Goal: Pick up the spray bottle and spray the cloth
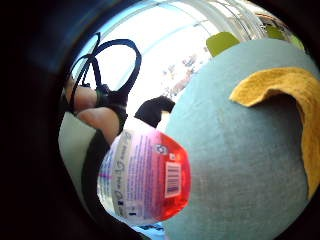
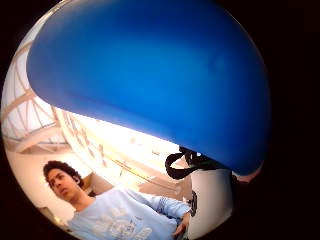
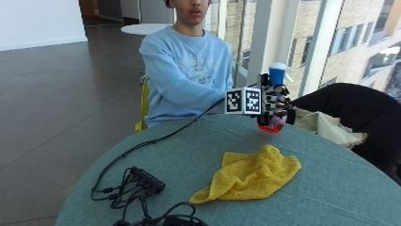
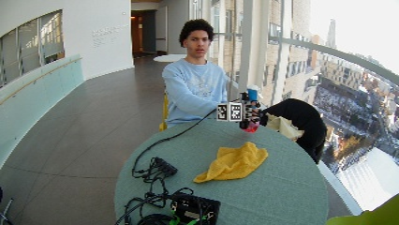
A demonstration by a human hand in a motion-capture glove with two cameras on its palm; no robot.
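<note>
bottle lifted, spray not yet delivered.
yellow cloth [image 3: 249, 176] lies crumpled mid-surface [image 3: 325, 188], toward the near edge; beyond it the gloved right hand [image 3: 273, 104] has its fingers curled round the spray bottle [image 3: 274, 96], held upright and clear of the surface near the far edge, blue head on top. judgement: the nozzle's heading cannot be made out; turn it at the cloth, bring the bottle nearer and lower over it, then squeeze the trigger, keeping the bottle upright.

A spray bottle [image 3: 274, 101] is held upright in the gloved right hand [image 3: 273, 104] above the bench [image 3: 338, 188]; a crumpled yellow cloth [image 3: 251, 175] is laid nearby.
</note>
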